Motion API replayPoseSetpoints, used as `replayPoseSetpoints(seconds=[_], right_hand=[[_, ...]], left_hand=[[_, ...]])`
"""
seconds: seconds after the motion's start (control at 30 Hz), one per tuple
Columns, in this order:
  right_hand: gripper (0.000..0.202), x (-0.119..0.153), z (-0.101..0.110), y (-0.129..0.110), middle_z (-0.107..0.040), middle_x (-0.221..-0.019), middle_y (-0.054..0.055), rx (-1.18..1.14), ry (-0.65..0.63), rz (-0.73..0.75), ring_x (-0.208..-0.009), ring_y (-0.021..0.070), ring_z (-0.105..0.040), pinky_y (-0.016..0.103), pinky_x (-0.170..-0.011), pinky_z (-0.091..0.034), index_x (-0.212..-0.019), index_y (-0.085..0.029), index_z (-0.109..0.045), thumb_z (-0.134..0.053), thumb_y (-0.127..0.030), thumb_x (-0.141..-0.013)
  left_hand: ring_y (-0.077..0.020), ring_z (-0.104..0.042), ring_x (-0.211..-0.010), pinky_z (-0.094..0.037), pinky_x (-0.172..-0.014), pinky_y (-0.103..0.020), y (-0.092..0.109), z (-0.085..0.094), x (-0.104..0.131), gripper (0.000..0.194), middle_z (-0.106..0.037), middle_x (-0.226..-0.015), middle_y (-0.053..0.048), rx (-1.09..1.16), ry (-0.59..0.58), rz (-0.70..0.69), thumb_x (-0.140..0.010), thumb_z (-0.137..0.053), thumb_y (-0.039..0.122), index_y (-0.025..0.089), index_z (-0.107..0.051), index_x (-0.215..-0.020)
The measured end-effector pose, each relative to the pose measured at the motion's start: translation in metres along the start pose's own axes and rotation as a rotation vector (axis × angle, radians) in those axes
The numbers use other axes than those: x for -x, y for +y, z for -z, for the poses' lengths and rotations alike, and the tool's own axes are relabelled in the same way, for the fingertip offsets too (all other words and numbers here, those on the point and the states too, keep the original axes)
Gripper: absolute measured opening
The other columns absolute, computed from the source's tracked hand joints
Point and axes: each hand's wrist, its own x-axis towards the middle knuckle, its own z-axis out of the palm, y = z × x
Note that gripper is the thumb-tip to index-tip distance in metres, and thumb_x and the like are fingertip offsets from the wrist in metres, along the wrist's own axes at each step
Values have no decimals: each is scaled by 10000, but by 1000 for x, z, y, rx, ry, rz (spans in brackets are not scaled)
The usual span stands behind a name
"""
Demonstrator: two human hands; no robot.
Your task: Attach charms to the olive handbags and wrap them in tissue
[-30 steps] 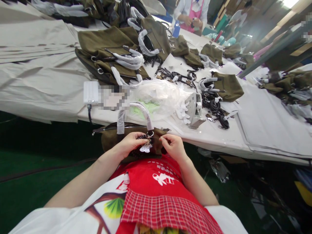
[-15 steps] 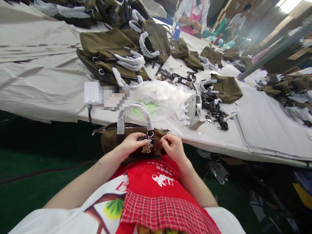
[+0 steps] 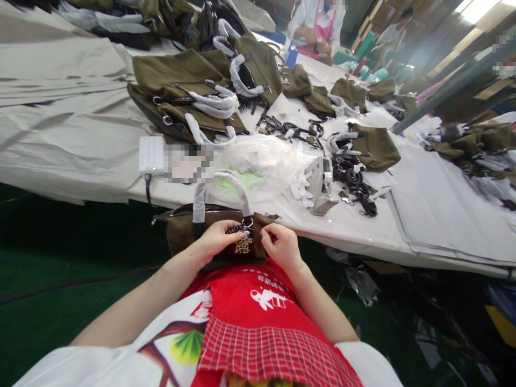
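Observation:
An olive handbag (image 3: 181,234) with wrapped handles (image 3: 241,189) is between my body and the table edge. My left hand (image 3: 217,236) is closed on a dark braided strap (image 3: 234,229) beside a metal ring (image 3: 247,221). A leopard-print charm (image 3: 243,244) hangs just past its fingertips, against the bag's front. To the right of the charm, my right hand (image 3: 281,243) is pinched on a thin thread or wire that runs toward the ring; its exact kind is too small to tell.
On the table (image 3: 423,199) lie a plastic bag (image 3: 266,153), a tape dispenser (image 3: 322,185), a white power bank (image 3: 151,154), black straps (image 3: 355,177) and several olive bags (image 3: 181,70). A person in a pink apron (image 3: 322,27) stands beyond.
My right hand has moved slightly left, closer to the ring and charm. My left hand stays at the strap, and the person across the table has shifted their hands a little.

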Motion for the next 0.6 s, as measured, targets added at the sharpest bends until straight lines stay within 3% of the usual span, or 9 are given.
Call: replayPoseSetpoints(seconds=[0.23, 0.6], right_hand=[[168, -4, -8, 0, -736, -806, 20, -13, -57, -3, -721, 165, -658, 253, -692, -463, -870, -223, -719, -561, -275, -890], [167, -5, -16, -1, -722, -761, 17, -40, -2, 15, -683, 160, -647, 252, -665, -455, -816, -216, -709, -562, -254, -885]], left_hand=[[-230, -673, -737, -515, -730, -354, 0, -1, 0, 388, -742, -784, -54, -74, 17, -50, -598, -772, 397, 140, -697, -879], [-228, -665, -752, -507, -726, -343, -2, 0, 0, 374, -738, -803, -55, -120, 23, -68, -622, -747, 400, 144, -693, -890]])
